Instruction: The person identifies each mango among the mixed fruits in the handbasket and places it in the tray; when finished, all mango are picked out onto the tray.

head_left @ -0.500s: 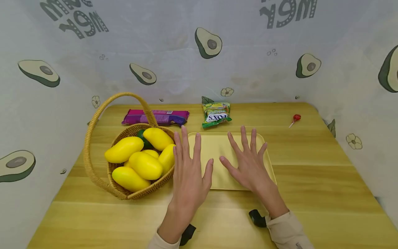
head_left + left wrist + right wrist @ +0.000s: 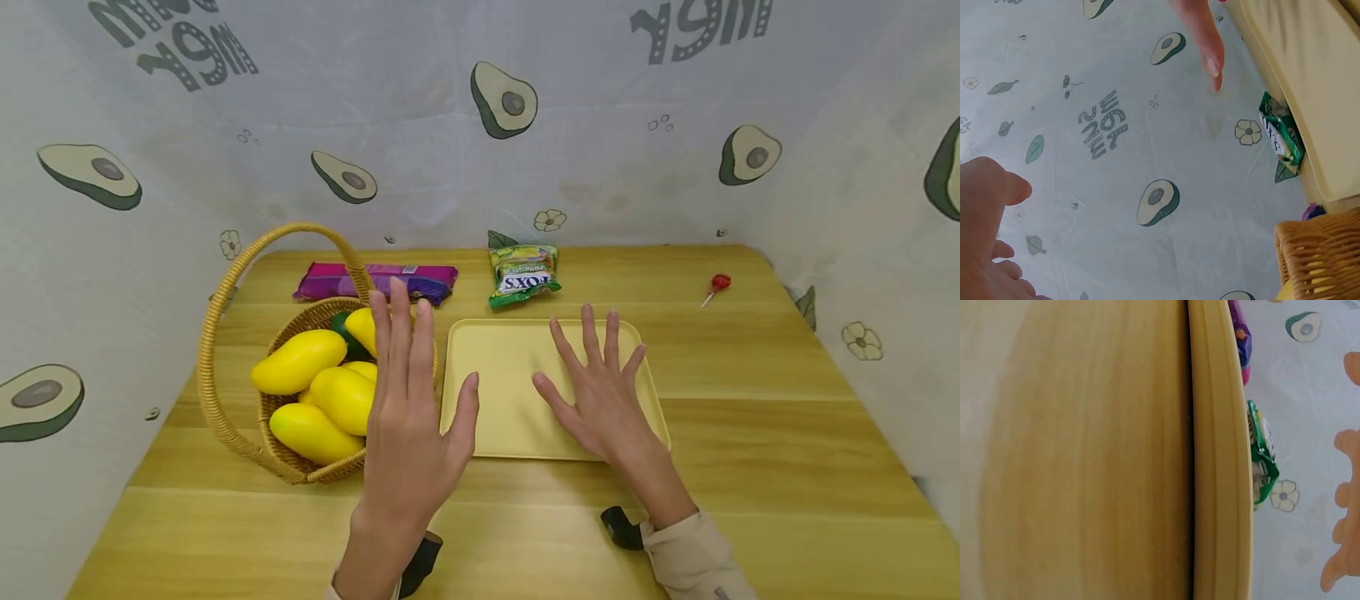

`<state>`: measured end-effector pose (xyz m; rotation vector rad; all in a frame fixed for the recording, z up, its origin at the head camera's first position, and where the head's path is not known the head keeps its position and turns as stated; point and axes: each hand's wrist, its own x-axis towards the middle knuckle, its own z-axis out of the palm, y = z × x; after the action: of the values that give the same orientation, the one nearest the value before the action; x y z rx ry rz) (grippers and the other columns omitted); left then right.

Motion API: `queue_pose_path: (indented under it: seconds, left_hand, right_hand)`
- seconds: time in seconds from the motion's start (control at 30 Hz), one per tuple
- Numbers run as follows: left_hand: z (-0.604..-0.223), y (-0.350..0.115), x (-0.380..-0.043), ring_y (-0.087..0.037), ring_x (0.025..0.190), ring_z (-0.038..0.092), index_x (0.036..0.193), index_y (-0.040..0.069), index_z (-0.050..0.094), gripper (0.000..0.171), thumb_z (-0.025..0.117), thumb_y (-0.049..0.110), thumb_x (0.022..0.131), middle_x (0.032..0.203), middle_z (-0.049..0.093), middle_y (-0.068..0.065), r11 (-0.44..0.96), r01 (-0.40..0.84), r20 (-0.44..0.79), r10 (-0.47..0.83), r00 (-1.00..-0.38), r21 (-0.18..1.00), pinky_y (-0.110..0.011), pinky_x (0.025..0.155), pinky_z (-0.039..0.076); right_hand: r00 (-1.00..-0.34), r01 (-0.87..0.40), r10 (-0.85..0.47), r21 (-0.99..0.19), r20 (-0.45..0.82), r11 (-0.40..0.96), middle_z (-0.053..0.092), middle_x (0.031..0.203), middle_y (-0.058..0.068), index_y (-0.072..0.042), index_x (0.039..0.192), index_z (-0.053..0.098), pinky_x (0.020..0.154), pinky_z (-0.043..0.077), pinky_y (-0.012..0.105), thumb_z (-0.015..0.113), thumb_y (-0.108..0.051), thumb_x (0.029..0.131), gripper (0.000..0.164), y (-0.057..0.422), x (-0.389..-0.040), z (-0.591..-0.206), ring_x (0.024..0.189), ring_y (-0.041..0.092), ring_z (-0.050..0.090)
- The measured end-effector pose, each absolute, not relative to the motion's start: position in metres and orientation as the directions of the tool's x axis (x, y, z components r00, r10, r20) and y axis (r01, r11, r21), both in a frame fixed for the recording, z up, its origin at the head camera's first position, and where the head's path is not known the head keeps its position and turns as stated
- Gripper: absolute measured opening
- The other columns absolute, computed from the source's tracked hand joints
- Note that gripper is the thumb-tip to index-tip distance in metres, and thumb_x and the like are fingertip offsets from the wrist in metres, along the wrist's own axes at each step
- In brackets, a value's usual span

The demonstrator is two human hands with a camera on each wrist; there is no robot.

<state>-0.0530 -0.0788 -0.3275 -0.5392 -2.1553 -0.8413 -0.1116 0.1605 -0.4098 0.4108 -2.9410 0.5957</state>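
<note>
My left hand (image 2: 408, 442) hovers with straight fingers in front of the basket's right side, thumb apart and nothing held. It hides part of the wicker basket (image 2: 333, 471), which is heaped with several yellow mangoes (image 2: 300, 362) and a dark green fruit (image 2: 347, 333). Over the right part of a pale yellow tray (image 2: 498, 408), my right hand (image 2: 603, 408) spreads its fingers, holding nothing. In the left wrist view the left thumb and curved fingertips (image 2: 1017, 187) show against the cloth. At the right edge of the right wrist view are the right fingertips (image 2: 1344, 495).
Behind the basket lies a purple packet (image 2: 420, 279). A green Fox's sweet bag (image 2: 523, 277) sits behind the tray, and a red lollipop (image 2: 720, 283) lies at the back right. The basket's tall handle (image 2: 210, 367) arches up on the left. Avocado-print cloth (image 2: 420, 100) surrounds the wooden table (image 2: 750, 475).
My left hand has moved left, from the tray's left edge to in front of the basket, and its fingers have drawn closer together. My right hand has stayed nearly still.
</note>
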Motion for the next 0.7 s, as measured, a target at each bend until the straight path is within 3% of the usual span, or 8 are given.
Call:
queue_pose_path:
  seconds: [0.17, 0.37, 0.5, 0.7]
  left_hand:
    - [-0.316, -0.093, -0.048, -0.048, 0.164, 0.011, 0.166, -0.008, 0.031, 0.085, 0.075, 0.0, 0.094, 0.178, 0.019, -0.023, 0.682, 0.64, 0.855, 0.039, -0.517, 0.355, -0.059, 0.133, 0.025]
    - [-0.304, -0.118, -0.041, -0.055, 0.162, 0.013, 0.164, -0.005, 0.037, 0.077, 0.074, 0.006, 0.097, 0.174, 0.025, -0.03, 0.689, 0.624, 0.89, -0.069, -0.451, 0.37, -0.063, 0.134, 0.019]
    - [-0.3, -0.137, -0.036, -0.057, 0.161, 0.011, 0.163, -0.003, 0.04, 0.076, 0.074, 0.008, 0.096, 0.17, 0.027, -0.036, 0.707, 0.584, 0.889, -0.142, -0.436, 0.399, -0.064, 0.134, 0.015]
    - [-0.297, -0.161, -0.028, -0.049, 0.164, 0.012, 0.159, -0.011, 0.04, 0.073, 0.072, 0.012, 0.097, 0.171, 0.027, -0.035, 0.755, 0.465, 0.857, -0.245, -0.454, 0.462, -0.057, 0.135, 0.02]
  right_hand:
    - [-0.956, -0.29, -0.247, -0.37, 0.16, 0.883, -0.01, 0.18, 0.019, -0.019, 0.174, 0.024, 0.115, -0.002, 0.094, 0.05, -0.052, 0.111, 0.076, 0.16, -0.11, -0.408, 0.162, 0.05, -0.019]
    - [-0.954, -0.295, -0.251, -0.368, 0.164, 0.882, -0.009, 0.18, 0.02, -0.019, 0.174, 0.023, 0.115, -0.001, 0.095, 0.051, -0.052, 0.111, 0.076, 0.16, -0.11, -0.407, 0.162, 0.051, -0.017]
    - [-0.954, -0.296, -0.253, -0.375, 0.16, 0.878, -0.011, 0.18, 0.019, -0.019, 0.174, 0.023, 0.115, -0.001, 0.095, 0.051, -0.051, 0.111, 0.076, 0.159, -0.111, -0.407, 0.162, 0.05, -0.018]
    - [-0.955, -0.295, -0.253, -0.373, 0.156, 0.88, -0.009, 0.18, 0.019, -0.019, 0.174, 0.026, 0.115, 0.0, 0.095, 0.052, -0.051, 0.111, 0.076, 0.158, -0.11, -0.408, 0.162, 0.051, -0.017]
